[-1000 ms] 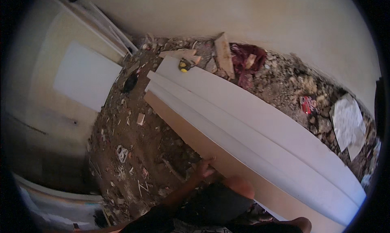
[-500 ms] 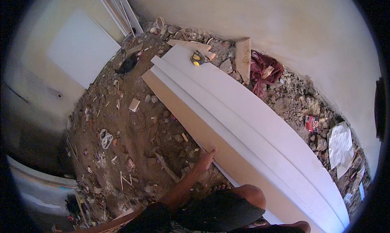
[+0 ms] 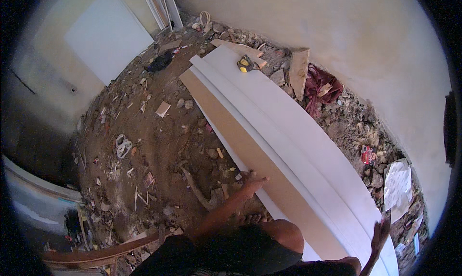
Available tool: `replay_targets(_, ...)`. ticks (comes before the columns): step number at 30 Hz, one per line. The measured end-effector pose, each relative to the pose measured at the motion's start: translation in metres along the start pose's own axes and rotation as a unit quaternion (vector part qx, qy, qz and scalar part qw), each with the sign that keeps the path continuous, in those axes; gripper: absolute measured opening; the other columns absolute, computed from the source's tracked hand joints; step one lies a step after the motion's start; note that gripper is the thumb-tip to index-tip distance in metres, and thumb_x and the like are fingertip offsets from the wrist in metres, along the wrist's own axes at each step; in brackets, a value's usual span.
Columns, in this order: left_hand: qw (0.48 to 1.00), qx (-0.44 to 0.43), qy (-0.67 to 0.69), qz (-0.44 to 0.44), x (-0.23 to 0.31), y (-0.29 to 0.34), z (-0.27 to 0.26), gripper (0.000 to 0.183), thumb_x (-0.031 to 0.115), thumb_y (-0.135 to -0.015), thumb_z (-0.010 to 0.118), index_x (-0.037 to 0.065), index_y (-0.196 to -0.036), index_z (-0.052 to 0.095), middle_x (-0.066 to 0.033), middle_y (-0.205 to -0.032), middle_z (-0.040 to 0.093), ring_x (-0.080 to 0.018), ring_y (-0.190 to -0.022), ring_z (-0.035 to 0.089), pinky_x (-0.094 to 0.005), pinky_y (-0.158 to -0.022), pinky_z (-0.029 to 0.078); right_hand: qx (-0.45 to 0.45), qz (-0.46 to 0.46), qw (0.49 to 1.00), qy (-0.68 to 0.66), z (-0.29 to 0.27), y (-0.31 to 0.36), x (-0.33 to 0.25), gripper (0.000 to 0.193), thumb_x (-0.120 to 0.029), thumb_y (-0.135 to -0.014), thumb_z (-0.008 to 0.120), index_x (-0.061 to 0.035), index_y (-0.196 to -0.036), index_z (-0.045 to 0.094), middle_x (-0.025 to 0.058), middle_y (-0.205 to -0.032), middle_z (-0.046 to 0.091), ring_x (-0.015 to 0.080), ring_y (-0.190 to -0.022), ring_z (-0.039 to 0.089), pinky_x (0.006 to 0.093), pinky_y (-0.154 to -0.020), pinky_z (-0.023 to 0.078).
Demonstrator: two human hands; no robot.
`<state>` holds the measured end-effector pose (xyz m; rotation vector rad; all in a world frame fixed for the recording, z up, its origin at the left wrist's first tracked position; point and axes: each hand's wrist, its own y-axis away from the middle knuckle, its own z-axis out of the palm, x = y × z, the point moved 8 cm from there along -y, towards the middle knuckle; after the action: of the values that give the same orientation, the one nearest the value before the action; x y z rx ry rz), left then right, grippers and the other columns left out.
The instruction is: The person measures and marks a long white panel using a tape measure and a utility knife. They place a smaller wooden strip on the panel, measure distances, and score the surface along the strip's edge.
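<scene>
A stack of long white boards (image 3: pixel 298 127) runs diagonally from the far middle to the near right. On its near-left side, a long strip shows a brown face (image 3: pixel 240 136), with a white edge beneath it. My left hand (image 3: pixel 253 181) is closed at the strip's left edge, its fingers over the brown face; its underside is hidden. At the near right, my right hand (image 3: pixel 381 233) is by the outer edge of the white boards, fingers stretched out and nothing seen in them. A yellow and black tape measure (image 3: pixel 245 63) lies on the far end of the top white board.
Rubble and scraps cover the dirt floor (image 3: pixel 163 136). Along the right wall lie a wood plank (image 3: pixel 299 73), a maroon bag (image 3: pixel 323 86), a red packet (image 3: pixel 368 155) and white sheets (image 3: pixel 398 184). My bent knee (image 3: pixel 285 235) is close beside the boards.
My right hand has come into view at the boards' near right edge. My left hand reaches slightly farther over the brown strip. The whole view has shifted.
</scene>
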<state>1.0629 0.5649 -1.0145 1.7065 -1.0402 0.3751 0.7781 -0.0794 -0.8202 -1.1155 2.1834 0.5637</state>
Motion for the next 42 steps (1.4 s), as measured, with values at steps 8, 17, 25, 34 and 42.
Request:
replay_targets(8, 0.968, 0.207, -0.082, 0.117, 0.033, -0.029, -0.015, 0.124, 0.056, -0.073, 0.079, -0.009, -0.151, 0.007, -0.0355, -0.144, 0.017, -0.0468, -0.135, 0.023, -0.0541, -0.114, 0.023, -0.401, -0.239, 0.883, 0.056, 0.163, -0.032, -0.112, 0.017, -0.02, -0.091, 0.061, -0.0032, -0.097, 0.061, 0.016, -0.09, 0.061, 0.0332, -0.087, 0.062, 0.0435, -0.073, 0.047)
replay_targets(17, 0.941, 0.312, -0.083, 0.099, 0.056, -0.047, -0.078, 0.126, 0.054, -0.069, 0.082, -0.011, -0.15, 0.011, -0.0359, -0.147, 0.021, -0.0467, -0.138, 0.021, -0.0532, -0.115, 0.022, -0.153, -0.137, 0.974, 0.09, 0.176, 0.097, -0.177, 0.056, -0.031, -0.069, 0.088, -0.0052, -0.111, 0.061, 0.0186, -0.112, 0.055, 0.0356, -0.102, 0.059, 0.0444, -0.079, 0.052)
replay_targets(25, 0.931, 0.364, 0.01, 0.023, 0.065, -0.048, -0.074, 0.111, 0.033, -0.062, 0.089, -0.008, -0.143, 0.025, -0.0306, -0.139, 0.034, -0.0441, -0.13, 0.032, -0.0564, -0.112, 0.027, -0.035, -0.217, 0.958, 0.185, 0.182, 0.133, -0.163, 0.098, -0.042, -0.059, 0.093, -0.013, -0.14, 0.047, 0.0238, -0.124, 0.053, 0.044, -0.109, 0.054, 0.0508, -0.074, 0.055)
replay_targets(34, 0.899, 0.422, 0.059, 0.101, 0.084, -0.008, -0.063, 0.105, 0.029, -0.062, 0.089, -0.007, -0.14, 0.029, -0.0293, -0.135, 0.037, -0.0436, -0.127, 0.034, -0.0558, -0.11, 0.028, -0.063, -0.294, 0.933, 0.198, 0.176, 0.134, -0.168, 0.073, -0.027, -0.073, 0.085, -0.0053, -0.134, 0.051, 0.0225, -0.123, 0.053, 0.0453, -0.103, 0.058, 0.0493, -0.075, 0.057)
replay_targets(42, 0.894, 0.423, 0.073, 0.129, 0.091, 0.009, -0.059, 0.1, 0.025, -0.061, 0.088, -0.007, -0.137, 0.031, -0.0281, -0.132, 0.039, -0.0431, -0.125, 0.036, -0.0552, -0.107, 0.029, -0.093, -0.272, 0.938, 0.193, 0.174, 0.129, -0.169, 0.075, -0.025, -0.075, 0.083, -0.0063, -0.137, 0.046, 0.0207, -0.129, 0.047, 0.0447, -0.108, 0.057, 0.0506, -0.077, 0.057)
